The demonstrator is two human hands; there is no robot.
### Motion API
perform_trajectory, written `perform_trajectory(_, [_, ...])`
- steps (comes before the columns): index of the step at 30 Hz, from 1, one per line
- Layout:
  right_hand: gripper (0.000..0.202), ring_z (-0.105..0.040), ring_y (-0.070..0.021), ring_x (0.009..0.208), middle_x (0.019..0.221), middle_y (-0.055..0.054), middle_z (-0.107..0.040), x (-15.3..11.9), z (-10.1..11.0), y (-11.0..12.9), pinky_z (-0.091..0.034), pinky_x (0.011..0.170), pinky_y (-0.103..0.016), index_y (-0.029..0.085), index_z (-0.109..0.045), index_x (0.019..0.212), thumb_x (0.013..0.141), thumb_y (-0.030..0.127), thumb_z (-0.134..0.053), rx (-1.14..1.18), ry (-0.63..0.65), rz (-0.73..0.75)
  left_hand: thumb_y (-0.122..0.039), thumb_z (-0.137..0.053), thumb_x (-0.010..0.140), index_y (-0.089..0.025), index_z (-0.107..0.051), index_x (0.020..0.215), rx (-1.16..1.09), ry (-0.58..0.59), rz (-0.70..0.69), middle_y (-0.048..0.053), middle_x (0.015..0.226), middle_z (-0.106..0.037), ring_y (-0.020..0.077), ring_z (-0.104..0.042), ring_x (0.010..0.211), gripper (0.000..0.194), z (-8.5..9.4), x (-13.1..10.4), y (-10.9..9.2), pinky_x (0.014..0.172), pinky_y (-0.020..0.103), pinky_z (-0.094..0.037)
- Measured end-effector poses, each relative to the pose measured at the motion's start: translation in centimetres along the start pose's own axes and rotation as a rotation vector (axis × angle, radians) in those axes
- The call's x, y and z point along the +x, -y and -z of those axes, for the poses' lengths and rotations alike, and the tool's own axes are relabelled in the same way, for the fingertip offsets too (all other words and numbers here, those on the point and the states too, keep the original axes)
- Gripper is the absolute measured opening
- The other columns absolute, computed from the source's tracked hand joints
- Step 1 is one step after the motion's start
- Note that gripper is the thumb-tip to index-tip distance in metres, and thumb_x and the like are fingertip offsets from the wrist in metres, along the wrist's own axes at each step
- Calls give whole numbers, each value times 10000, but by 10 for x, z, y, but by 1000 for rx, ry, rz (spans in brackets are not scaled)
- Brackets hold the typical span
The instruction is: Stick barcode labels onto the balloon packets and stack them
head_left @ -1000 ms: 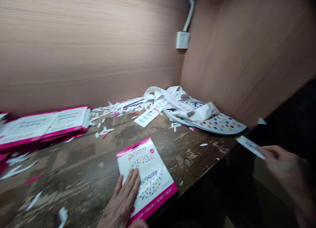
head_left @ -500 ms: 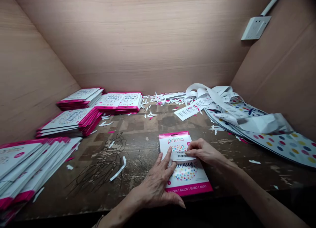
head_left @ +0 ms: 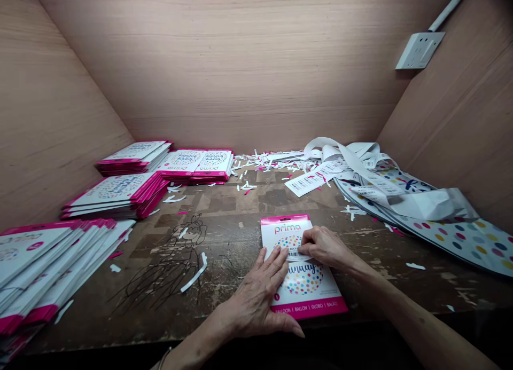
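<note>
A white and pink balloon packet (head_left: 304, 288) lies face up at the table's front, its "prima" lettering at the far end. Across its printed circle is a white barcode label (head_left: 294, 254), whose near edge bows slightly off the packet. My left hand (head_left: 262, 292) lies on the packet's left side, fingers stretched out, fingertips at the label's left end. My right hand (head_left: 325, 247) is closed, thumb and curled fingers on the label's right end, hiding that part.
Stacks of similar packets (head_left: 108, 195) stand at left, some with dark ties beside them (head_left: 160, 274). Paper scraps (head_left: 260, 160) litter the back. Label strips (head_left: 348, 162) lie over flat dotted balloons (head_left: 452, 228) at right. Wooden panels (head_left: 256, 65) enclose the table; a socket (head_left: 420, 50) is mounted at right.
My right hand has moved slightly left and curled more over the label, which now sits flatter on the packet. My left hand stays in place. The view has shifted a little.
</note>
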State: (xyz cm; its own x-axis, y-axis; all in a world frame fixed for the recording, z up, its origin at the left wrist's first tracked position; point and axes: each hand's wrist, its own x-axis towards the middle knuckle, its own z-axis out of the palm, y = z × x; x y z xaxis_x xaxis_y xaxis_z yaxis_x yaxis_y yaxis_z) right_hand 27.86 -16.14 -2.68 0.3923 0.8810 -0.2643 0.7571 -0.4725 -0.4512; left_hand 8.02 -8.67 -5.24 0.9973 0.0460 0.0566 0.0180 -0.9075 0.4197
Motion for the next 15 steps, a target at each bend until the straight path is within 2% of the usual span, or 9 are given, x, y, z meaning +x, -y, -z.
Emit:
perform_trajectory(6, [230, -631, -234, 768, 754, -72, -686, -20, -9, 10, -374, 625, -287, 210, -647, 786, 766, 414, -542, -202, -134, -41, -718, -462, 673, -64, -249, 1367, 15, 16, 20, 225, 1432, -229, 318, -77, 1346, 977, 2, -1, -2, 1055, 572, -122])
perform_trajectory(8, [289, -639, -238, 766, 828, -92, -676, -25, -12, 9, -389, 619, -291, 193, -614, 907, 781, 440, -533, -270, -195, -68, -720, -455, 674, -110, -274, 1366, 22, 40, 21, 218, 1440, -210, 332, -60, 1343, 940, 1, -1, -3, 1046, 587, -119])
perform_trajectory(11, [493, -635, -268, 813, 1020, -150, -614, -23, -14, -1, -410, 616, -312, 163, -520, 1086, 739, 511, -560, -302, -278, -152, -717, -450, 681, -206, -305, 1359, 29, 71, 13, 185, 1463, -162, 348, -33, 1339, 862, 0, -1, -1, 1029, 613, -124])
perform_trajectory(13, [568, -627, -296, 849, 987, -144, -625, -19, -13, -10, -419, 632, -336, 157, -483, 1122, 718, 548, -556, -231, -234, -180, -723, -451, 675, -169, -243, 1382, 31, 69, 8, 197, 1458, -170, 347, -36, 1341, 922, 1, 0, 0, 1031, 614, -116])
perform_trajectory(15, [542, -625, -307, 856, 874, -115, -660, -17, -11, -17, -419, 649, -348, 158, -499, 1088, 715, 548, -545, -125, -169, -181, -747, -468, 636, -91, -174, 1392, 49, 53, -7, 228, 1443, -192, 361, -46, 1339, 1042, 3, -1, -2, 1027, 630, -79])
